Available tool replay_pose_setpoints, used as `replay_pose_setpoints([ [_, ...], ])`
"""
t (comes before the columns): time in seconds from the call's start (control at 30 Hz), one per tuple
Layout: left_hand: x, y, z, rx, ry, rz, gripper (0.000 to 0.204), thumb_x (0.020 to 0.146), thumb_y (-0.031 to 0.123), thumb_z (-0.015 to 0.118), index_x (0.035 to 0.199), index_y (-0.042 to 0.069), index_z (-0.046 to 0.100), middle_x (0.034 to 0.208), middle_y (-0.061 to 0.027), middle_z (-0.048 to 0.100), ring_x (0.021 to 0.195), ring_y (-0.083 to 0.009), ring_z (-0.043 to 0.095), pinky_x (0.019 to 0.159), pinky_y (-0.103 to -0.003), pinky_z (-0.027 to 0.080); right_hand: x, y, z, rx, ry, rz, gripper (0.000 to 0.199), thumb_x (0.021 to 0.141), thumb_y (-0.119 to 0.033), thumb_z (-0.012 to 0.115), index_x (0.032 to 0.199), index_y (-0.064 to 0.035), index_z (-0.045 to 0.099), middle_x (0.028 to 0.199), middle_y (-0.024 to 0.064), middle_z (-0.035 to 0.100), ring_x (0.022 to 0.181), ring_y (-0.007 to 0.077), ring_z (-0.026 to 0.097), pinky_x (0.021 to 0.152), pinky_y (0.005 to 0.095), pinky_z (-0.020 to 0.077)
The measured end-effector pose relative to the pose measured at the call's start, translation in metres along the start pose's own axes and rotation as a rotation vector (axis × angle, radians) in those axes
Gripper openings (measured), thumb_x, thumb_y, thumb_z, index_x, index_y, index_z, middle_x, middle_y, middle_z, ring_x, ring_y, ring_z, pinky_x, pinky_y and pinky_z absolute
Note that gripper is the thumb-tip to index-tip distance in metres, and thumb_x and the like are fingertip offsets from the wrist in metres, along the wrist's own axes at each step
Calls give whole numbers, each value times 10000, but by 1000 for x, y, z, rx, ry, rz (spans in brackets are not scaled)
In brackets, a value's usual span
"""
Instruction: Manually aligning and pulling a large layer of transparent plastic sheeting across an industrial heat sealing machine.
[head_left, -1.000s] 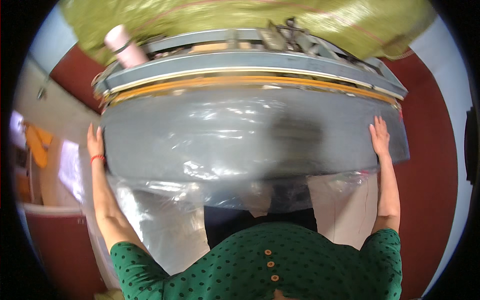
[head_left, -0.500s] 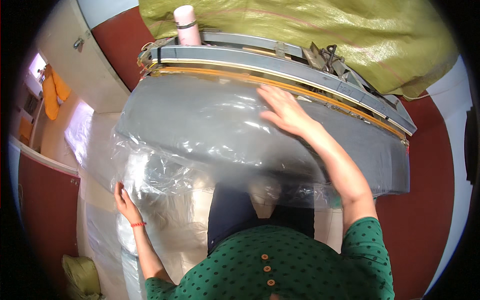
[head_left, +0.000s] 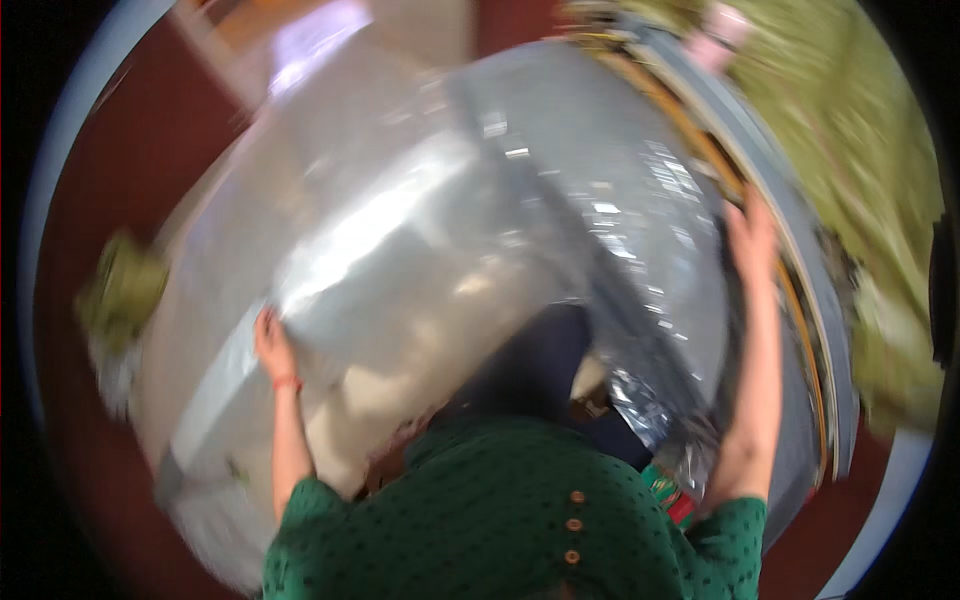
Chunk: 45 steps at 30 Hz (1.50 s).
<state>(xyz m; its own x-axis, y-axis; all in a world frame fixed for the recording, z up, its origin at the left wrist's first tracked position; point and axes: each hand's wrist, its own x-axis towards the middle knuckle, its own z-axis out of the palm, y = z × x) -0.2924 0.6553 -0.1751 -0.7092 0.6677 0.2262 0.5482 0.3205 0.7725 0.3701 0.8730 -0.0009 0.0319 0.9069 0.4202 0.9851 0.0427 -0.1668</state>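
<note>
A broad clear plastic film (head_left: 365, 225) stretches left from the grey work surface (head_left: 610, 130) of a long machine. My left hand (head_left: 272, 345), with a red bracelet on the wrist, is at the film's near part, its fingers curled closed on it; blur softens the fingertips. My right hand (head_left: 752, 235) lies at the far side of the grey surface, beside the orange strip (head_left: 715, 155) and pale metal bar. Its fingers are stretched out and it holds nothing. Dark, shiny folds of film (head_left: 640, 400) hang over the surface's near edge.
A pink bottle (head_left: 716, 38) stands behind the bar, against a yellow-green woven sheet (head_left: 830, 120). At the far left sits a yellow-green sack (head_left: 122, 285) on the floor. A green and red item (head_left: 668, 495) is by my right elbow.
The view has swung left, so the machine now runs down the right side. My right hand has gone from mid-surface to the strip's edge. My left hand's fingers have closed on the film.
</note>
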Motion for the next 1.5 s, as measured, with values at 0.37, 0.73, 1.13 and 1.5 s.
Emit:
replay_pose_setpoints([
  [0.37,7,-91,-48,326,217,61,247,781,148,592,997,27,580,982,-114,594,878,-220,557,788,-307,435,-56,-52,-38,122,-47,-308,401,817,-127,574,1195,-35,477,1230,133,474,1148,274,434,962,366,315],
  [0.73,34,-178,-98,-80,507,-368,108,770,32,518,714,21,610,662,6,571,595,-118,492,588,-234,424,-85,-38,-52,71,-89,-239,333,820,-126,566,1141,-45,526,1195,109,512,1115,265,463,966,353,303],
  [1.13,17,224,-7,-906,-582,-21,292,858,90,497,1142,23,484,773,10,505,677,-68,444,562,-196,359,-90,-162,-45,818,-320,-289,197,749,-79,624,935,-14,620,908,102,626,843,215,597,766,293,459],
  [1.5,-38,474,58,-287,-238,1541,279,637,-102,545,883,18,598,860,-100,555,837,-255,538,711,-322,441,-158,-156,-70,1401,-671,-198,207,726,-193,697,834,-38,612,724,24,604,680,88,547,635,266,440],
])
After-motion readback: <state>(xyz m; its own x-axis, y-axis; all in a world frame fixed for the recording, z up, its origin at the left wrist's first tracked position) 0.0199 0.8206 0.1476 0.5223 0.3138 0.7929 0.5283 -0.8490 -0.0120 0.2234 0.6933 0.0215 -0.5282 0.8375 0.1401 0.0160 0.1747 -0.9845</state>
